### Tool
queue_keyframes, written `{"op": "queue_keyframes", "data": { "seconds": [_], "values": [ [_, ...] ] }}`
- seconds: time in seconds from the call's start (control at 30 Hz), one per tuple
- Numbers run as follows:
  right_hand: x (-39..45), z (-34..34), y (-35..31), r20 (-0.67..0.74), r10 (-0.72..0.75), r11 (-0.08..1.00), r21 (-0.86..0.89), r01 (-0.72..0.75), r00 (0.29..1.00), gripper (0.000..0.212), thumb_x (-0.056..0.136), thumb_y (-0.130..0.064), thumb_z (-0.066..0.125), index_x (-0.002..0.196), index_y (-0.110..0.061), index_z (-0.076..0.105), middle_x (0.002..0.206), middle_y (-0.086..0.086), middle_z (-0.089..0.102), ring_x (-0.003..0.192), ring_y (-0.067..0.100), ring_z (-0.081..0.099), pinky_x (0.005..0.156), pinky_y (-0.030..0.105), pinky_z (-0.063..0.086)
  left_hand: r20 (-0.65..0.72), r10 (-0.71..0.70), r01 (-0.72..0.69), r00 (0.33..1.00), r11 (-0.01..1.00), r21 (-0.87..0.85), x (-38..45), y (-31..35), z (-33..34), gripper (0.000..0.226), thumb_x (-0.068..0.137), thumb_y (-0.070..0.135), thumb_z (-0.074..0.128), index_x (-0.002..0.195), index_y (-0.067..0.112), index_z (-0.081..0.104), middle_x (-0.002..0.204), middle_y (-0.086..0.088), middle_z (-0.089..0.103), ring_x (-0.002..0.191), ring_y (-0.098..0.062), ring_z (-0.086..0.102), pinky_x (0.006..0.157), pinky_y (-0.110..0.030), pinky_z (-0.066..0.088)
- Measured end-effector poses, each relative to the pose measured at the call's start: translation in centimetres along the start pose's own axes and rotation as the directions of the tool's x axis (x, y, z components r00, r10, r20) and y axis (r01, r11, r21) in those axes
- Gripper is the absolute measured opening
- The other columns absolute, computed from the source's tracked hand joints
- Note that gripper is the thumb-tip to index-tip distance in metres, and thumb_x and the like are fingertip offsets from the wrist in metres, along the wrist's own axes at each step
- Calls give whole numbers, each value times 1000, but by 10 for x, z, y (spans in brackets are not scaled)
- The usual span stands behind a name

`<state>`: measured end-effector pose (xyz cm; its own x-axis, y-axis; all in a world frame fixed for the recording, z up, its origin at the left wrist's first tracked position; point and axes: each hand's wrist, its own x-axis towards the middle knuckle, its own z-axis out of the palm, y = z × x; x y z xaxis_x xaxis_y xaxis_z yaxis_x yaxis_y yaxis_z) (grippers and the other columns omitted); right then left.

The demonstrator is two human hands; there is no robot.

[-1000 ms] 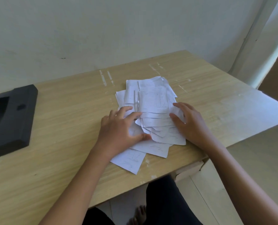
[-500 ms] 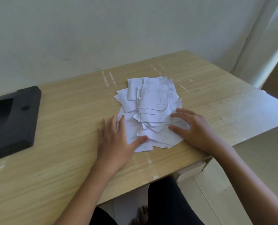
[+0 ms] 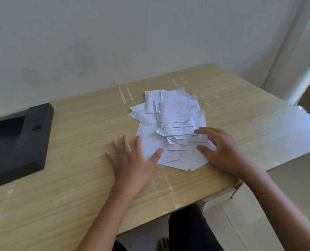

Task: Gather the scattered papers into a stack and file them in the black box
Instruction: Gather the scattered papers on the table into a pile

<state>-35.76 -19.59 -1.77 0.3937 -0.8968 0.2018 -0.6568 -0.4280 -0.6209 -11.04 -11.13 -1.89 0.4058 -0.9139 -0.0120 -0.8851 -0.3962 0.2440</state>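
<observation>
Papers [image 3: 172,127]: loose white heap, sheets overlapping and askew, at the centre of the wooden table [image 3: 74,187].

Left hand [image 3: 132,160]: at 7 o'clock of the heap, flat on the table, fingers straight and spread, thumb lying on the near-left sheet.

Right hand [image 3: 221,149]: at 4 o'clock of the heap, fingers extended, fingertips and thumb resting on the sheets' right edge; nothing gripped.

Black box [image 3: 16,142]: at 9 o'clock, well apart from the heap, at the table's left edge.
</observation>
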Motion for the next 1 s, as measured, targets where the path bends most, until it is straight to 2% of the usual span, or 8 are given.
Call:
{"op": "queue_keyframes", "data": {
  "seconds": [0.17,0.37,0.5,0.6,0.67,0.73,0.87,1.0],
  "values": [
    [1,0,0,-76,28,997,79,-22,997,38,94,-12,67,129,-25,65,129,-13,57,111,4,57,88,-5,33,64,14,-11,998,999,-48,3,25,5,85,91,79,14,161,30,12,169,-17,-6,153,-42,-19,118,-64,-13],
    [5,3,-1,-204,52,990,141,-24,978,25,96,-15,63,120,-15,70,120,-9,64,106,6,62,90,6,40,-44,-30,20,999,974,-227,34,18,-6,68,100,63,28,157,26,26,168,-13,12,155,-37,-5,121,-61,0],
    [15,13,-5,-136,65,998,-12,-67,989,23,101,-19,50,114,-12,68,118,-3,69,116,23,62,113,38,38,-43,34,-37,998,997,-71,55,19,2,70,98,66,21,150,23,38,163,-6,27,155,-34,7,120,-65,4],
    [21,18,-4,-80,55,998,-24,-57,995,32,102,-12,49,130,-12,64,134,-2,65,133,17,54,119,30,24,0,124,-124,992,989,-83,54,26,8,65,98,66,21,155,37,29,166,5,22,156,-29,3,118,-66,-2],
    [28,12,-6,-141,102,994,52,-95,985,32,101,-11,51,129,-14,66,117,-5,70,116,15,61,100,20,38,-87,107,-119,990,982,-146,60,24,3,58,97,64,26,148,38,39,157,8,39,152,-27,20,118,-67,8],
    [43,5,-4,-222,196,977,123,-172,955,31,98,-12,51,125,-13,67,103,-7,65,102,16,61,84,24,43,-220,40,-85,975,977,-196,78,17,-4,51,99,54,39,144,32,48,147,5,52,143,-24,37,117,-65,16],
    [77,13,9,-273,273,962,54,-269,922,27,95,-18,46,70,-10,55,76,-3,56,84,24,53,70,30,35,-145,-114,89,983,981,-173,123,4,-8,60,97,54,39,146,20,47,158,2,41,148,-34,26,116,-62,20],
    [77,23,14,-244,175,969,-127,-210,954,20,98,-18,53,96,-10,71,106,2,68,118,30,49,95,30,37,-64,-128,119,990,985,-127,132,13,-1,60,95,67,35,147,36,44,164,2,27,151,-42,10,117,-67,8]
  ]
}}
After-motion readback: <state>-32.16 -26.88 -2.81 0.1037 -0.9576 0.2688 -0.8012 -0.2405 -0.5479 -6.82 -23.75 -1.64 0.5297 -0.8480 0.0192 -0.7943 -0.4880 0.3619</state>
